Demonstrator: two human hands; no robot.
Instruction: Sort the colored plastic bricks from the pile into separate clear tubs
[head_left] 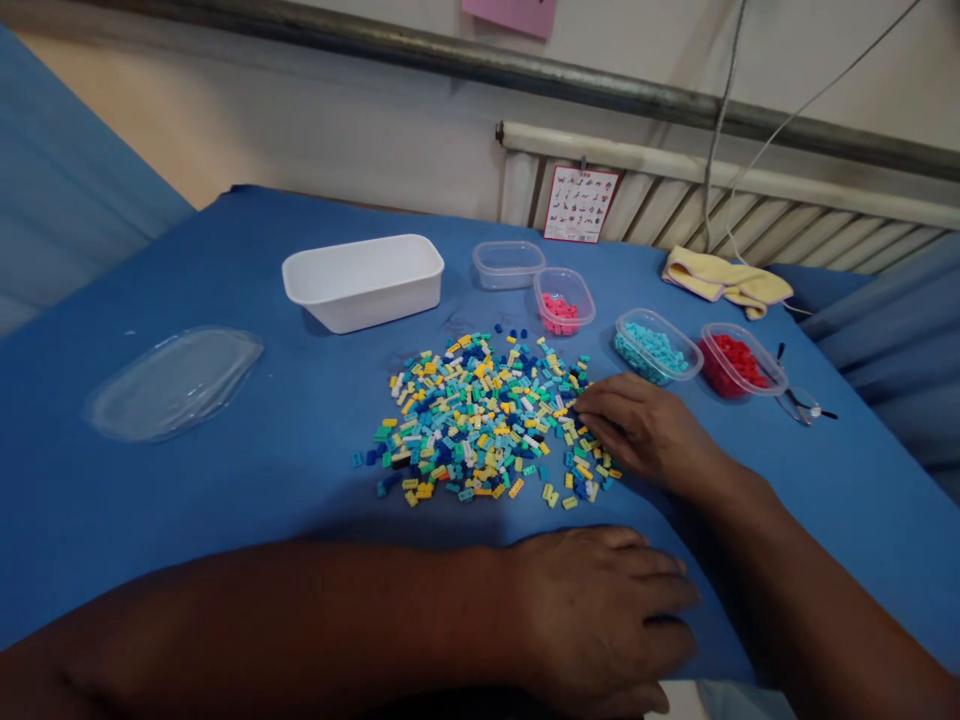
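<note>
A loose pile of small toy building bricks (480,415), mostly yellow, teal, green and dark blue, is spread over the blue table cover. At the pile's right edge is my right hand (649,425), its thumb and fingers drawn together in a pinch among the bricks. Whatever lies between the fingertips is hidden. My left hand (600,610) rests palm down near the table's front edge, below the pile, fingers stretched to the right and slightly blurred. No brick shows in it.
Behind the pile stand a white tub (367,290) and a clear box (510,265). Further clear boxes hold pink bricks (559,314), light-blue bricks (652,350) and red bricks (735,362). Stacked clear lids (176,380) lie left. Glasses (806,405) and a yellow cloth (724,280) lie right.
</note>
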